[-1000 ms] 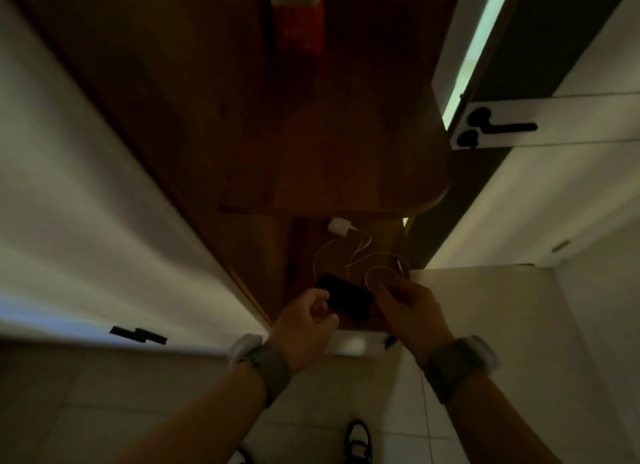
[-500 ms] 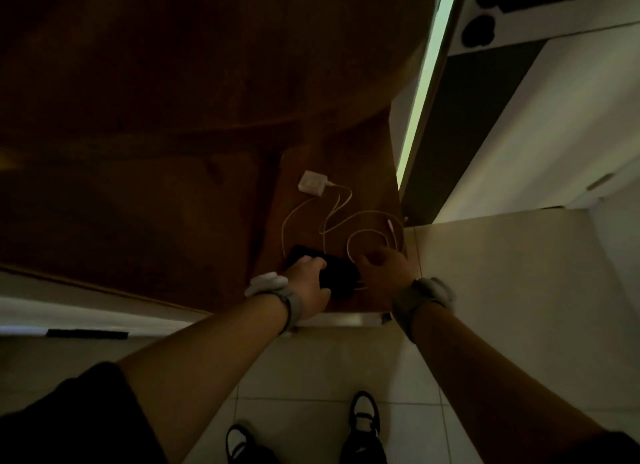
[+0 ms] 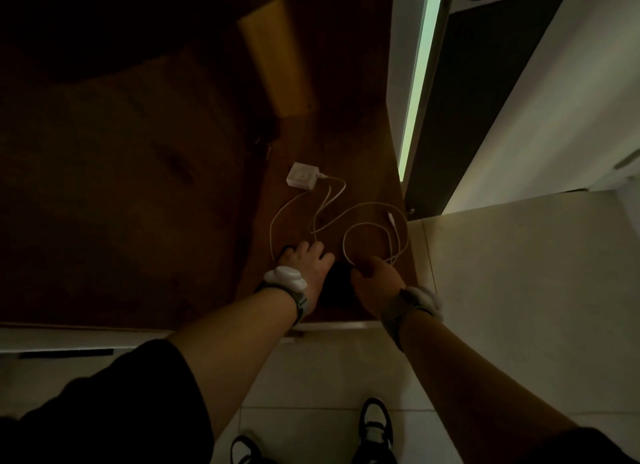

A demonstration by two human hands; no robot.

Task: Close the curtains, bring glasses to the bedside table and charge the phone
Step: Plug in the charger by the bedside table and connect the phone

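The scene is dim. A dark wooden table (image 3: 346,134) carries a white charger (image 3: 302,179), and its white cable (image 3: 367,205) runs out toward the person in loose loops. The cable's free plug (image 3: 392,218) lies bare on the wood near the table's right edge.

The phone (image 3: 338,277), a dark slab, lies on the near part of the table between the two hands, just in front of the cable loops. The left hand (image 3: 306,264) lies over its left end. Its grip is bent round that end, with the fingers curved over the far edge.

The right hand (image 3: 375,283) is at the phone's right end, and its fingertips reach the near side of the largest cable loop. Whether this grip pinches the cable or only touches it cannot be told in the low light.

Each wrist bears a band with a white unit (image 3: 285,278). Below the table edge is a pale tiled floor (image 3: 519,290), where a black-and-white shoe (image 3: 375,425) shows.
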